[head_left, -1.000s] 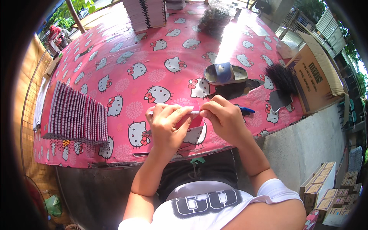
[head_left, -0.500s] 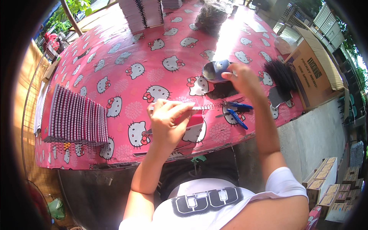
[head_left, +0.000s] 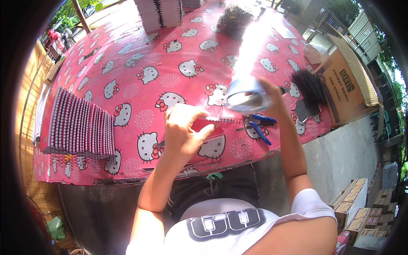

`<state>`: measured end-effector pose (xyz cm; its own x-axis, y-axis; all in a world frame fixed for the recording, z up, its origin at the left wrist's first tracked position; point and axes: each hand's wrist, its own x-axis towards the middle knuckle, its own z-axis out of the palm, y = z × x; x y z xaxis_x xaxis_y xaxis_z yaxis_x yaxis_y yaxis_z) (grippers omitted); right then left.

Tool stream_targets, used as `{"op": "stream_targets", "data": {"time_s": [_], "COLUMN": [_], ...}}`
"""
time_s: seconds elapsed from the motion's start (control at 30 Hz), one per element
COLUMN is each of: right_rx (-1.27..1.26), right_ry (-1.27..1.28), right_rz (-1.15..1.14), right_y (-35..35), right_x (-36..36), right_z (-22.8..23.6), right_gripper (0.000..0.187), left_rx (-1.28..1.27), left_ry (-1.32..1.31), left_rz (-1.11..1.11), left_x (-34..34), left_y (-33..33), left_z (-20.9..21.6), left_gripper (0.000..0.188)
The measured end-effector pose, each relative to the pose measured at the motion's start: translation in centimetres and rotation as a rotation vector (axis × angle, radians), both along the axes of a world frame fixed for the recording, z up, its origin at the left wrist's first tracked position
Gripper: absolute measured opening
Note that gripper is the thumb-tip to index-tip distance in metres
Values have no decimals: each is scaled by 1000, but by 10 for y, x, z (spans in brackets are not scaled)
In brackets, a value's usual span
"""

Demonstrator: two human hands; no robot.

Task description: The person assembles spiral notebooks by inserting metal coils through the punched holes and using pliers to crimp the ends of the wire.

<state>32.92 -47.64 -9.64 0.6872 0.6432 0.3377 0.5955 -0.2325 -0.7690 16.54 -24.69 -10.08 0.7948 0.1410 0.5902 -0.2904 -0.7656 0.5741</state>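
My left hand (head_left: 182,127) holds a small spiral notebook (head_left: 214,128) with a pink cover, fingers curled over its bound edge, near the table's front edge. A thin wire coil (head_left: 231,120) sticks out from that edge to the right. In my right hand (head_left: 274,95) is a hollow blue-and-white cylinder (head_left: 248,95), raised above the table and smeared by motion; whether it is a cup or a roll I cannot tell. Blue-handled pliers (head_left: 260,129) lie open beside the coil, below my right hand.
Stacked spiral notebooks (head_left: 78,123) stand at the left, with more bound books (head_left: 159,17) at the back. A black coil bundle (head_left: 308,87) lies before a cardboard box (head_left: 350,80) at the right. A dark wiry heap (head_left: 236,21) sits far back on the pink patterned table (head_left: 144,97).
My right hand has lifted the blue cylinder and tipped its opening toward me. My left thumb and forefinger have spread a little at the notebook; the pliers stay beside the coil.
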Motion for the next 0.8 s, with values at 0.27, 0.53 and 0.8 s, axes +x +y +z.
{"op": "stream_targets", "data": {"time_s": [0.27, 0.53, 0.8], "right_rx": [172, 124, -231], "right_ry": [244, 359, 59], "right_rz": [174, 210, -58], "right_y": [-7, 27, 64], "right_x": [15, 6, 9], "right_z": [-17, 10, 14], "right_gripper": [53, 38, 53], "left_rx": [-44, -314, -1248], "left_ry": [94, -22, 66], "left_rz": [11, -2, -145], "left_x": [8, 7, 4], "left_y": [-2, 18, 36], "left_z": [9, 0, -18], "left_gripper": [41, 51, 24]}}
